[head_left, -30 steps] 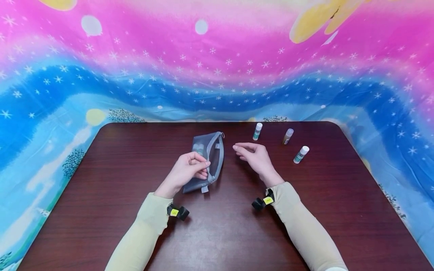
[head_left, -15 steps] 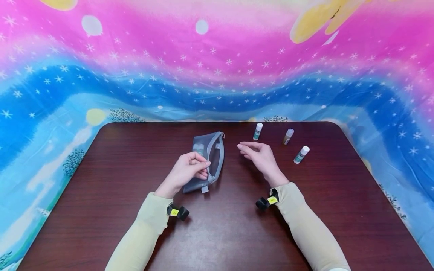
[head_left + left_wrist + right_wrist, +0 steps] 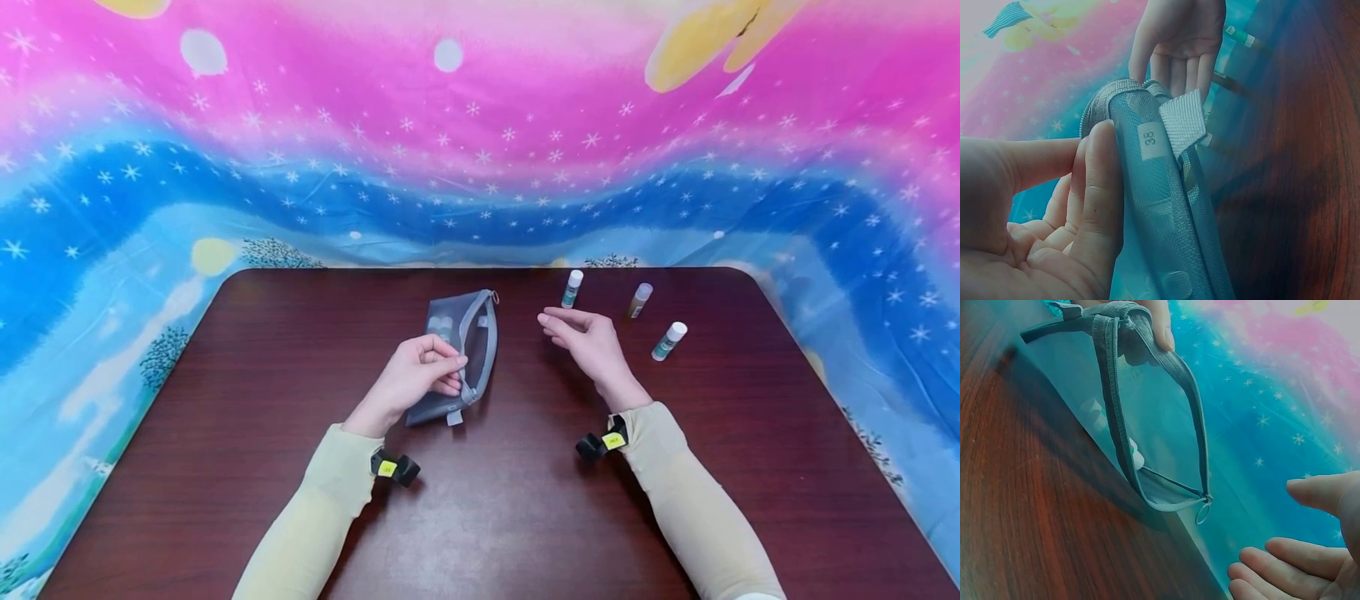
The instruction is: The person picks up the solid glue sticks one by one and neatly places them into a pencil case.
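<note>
My left hand [image 3: 426, 371] pinches one edge of the opening of a grey mesh zip pouch [image 3: 477, 346], whose mouth gapes to the right. Through the mesh, white-capped sticks [image 3: 441, 327] show inside it. In the right wrist view, the pouch [image 3: 1154, 412] has its zipper undone, with a ring pull [image 3: 1203, 514] at the far end. My right hand [image 3: 588, 340] hovers to the right of the pouch, holding nothing, its fingers loosely extended and thumb apart. Just beyond its fingers stands a glue stick [image 3: 572, 289] with a white cap and green label.
Farther right stand a brownish glue stick [image 3: 640, 302] with a translucent cap and another white-capped green glue stick [image 3: 669, 342]. All are on a dark red-brown wooden table [image 3: 225, 433]. A colourful printed cloth [image 3: 480, 133] hangs behind the table and along its sides.
My right hand has drifted right, away from the pouch and toward the standing glue sticks. The left hand and pouch have stayed in place.
</note>
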`<state>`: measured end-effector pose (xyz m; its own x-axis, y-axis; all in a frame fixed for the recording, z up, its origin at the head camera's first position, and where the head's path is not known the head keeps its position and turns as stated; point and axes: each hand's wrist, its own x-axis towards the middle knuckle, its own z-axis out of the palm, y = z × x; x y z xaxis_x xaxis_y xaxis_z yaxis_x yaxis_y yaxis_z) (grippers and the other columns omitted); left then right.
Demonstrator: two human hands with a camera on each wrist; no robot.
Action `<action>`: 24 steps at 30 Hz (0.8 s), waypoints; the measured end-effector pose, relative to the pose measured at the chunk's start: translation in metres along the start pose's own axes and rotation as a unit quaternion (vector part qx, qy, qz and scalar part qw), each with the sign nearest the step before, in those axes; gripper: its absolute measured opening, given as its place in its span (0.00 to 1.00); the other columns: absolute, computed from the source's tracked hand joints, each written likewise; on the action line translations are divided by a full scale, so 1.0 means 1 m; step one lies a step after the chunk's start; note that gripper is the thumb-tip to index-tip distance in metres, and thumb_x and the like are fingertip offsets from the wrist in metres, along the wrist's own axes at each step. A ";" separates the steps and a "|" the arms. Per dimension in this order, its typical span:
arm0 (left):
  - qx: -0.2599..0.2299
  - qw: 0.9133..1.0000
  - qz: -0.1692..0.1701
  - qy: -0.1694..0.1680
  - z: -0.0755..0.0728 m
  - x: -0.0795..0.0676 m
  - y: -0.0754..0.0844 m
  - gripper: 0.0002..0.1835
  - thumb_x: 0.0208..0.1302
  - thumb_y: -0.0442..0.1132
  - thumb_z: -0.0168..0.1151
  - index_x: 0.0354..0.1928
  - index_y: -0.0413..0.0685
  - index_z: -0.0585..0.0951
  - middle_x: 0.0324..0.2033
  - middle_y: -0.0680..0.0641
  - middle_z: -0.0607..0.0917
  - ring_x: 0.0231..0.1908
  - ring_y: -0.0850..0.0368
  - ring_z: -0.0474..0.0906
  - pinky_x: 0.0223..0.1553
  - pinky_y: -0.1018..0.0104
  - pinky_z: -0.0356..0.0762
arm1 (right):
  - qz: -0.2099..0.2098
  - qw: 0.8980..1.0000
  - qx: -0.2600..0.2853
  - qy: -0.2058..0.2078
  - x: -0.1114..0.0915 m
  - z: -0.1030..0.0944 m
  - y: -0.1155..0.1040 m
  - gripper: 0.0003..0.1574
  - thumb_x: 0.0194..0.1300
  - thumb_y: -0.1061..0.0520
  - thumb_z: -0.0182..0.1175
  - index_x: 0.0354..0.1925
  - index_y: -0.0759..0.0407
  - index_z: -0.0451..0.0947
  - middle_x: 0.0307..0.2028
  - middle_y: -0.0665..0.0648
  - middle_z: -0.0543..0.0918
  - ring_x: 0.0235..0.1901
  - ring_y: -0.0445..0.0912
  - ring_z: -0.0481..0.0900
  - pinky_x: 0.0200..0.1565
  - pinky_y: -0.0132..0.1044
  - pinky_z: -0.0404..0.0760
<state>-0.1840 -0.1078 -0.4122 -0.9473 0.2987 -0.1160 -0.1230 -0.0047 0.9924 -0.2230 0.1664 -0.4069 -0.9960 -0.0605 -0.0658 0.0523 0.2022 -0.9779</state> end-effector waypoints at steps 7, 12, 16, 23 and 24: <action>0.003 1.000 0.000 -0.001 0.000 0.000 0.000 0.08 0.60 0.30 0.63 0.39 0.33 0.76 0.28 0.34 0.82 0.24 0.50 0.81 0.34 0.55 0.83 | -0.010 1.000 -0.004 0.012 -0.002 -0.010 0.000 0.33 0.57 0.41 0.65 0.56 0.56 0.77 0.51 0.57 0.79 0.49 0.51 0.79 0.53 0.41 0.75; 0.006 1.000 0.000 -0.002 0.001 0.000 0.000 0.09 0.60 0.31 0.63 0.39 0.33 0.76 0.30 0.32 0.82 0.25 0.50 0.81 0.34 0.55 0.83 | -0.021 0.999 0.003 0.030 -0.001 -0.017 0.001 0.32 0.56 0.41 0.66 0.54 0.57 0.78 0.48 0.57 0.81 0.46 0.49 0.80 0.52 0.42 0.76; 0.009 1.000 -0.001 -0.002 0.000 0.000 0.000 0.08 0.61 0.31 0.63 0.39 0.33 0.76 0.28 0.35 0.82 0.25 0.50 0.81 0.34 0.55 0.83 | -0.028 0.999 0.001 0.037 -0.001 -0.020 0.002 0.32 0.57 0.41 0.65 0.54 0.58 0.78 0.48 0.56 0.81 0.44 0.47 0.81 0.52 0.42 0.76; 0.008 1.000 -0.001 -0.002 0.000 0.000 -0.001 0.09 0.60 0.31 0.63 0.39 0.33 0.76 0.27 0.37 0.82 0.24 0.50 0.81 0.34 0.54 0.83 | -0.031 0.998 -0.010 0.049 -0.005 -0.026 0.001 0.33 0.56 0.40 0.65 0.55 0.56 0.78 0.49 0.56 0.81 0.47 0.51 0.79 0.50 0.37 0.77; 0.007 1.000 0.000 -0.002 0.000 0.000 -0.001 0.09 0.60 0.31 0.63 0.39 0.33 0.76 0.27 0.36 0.82 0.24 0.50 0.81 0.34 0.54 0.83 | -0.030 0.998 -0.015 0.051 -0.005 -0.027 0.001 0.34 0.56 0.39 0.65 0.55 0.56 0.78 0.49 0.56 0.81 0.47 0.50 0.79 0.50 0.36 0.77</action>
<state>-0.1838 -0.1074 -0.4132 -0.9458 0.3031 -0.1167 -0.1193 0.0098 0.9928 -0.2195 0.1934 -0.4018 -0.9995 0.0269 0.0156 -0.0090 0.2306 -0.9730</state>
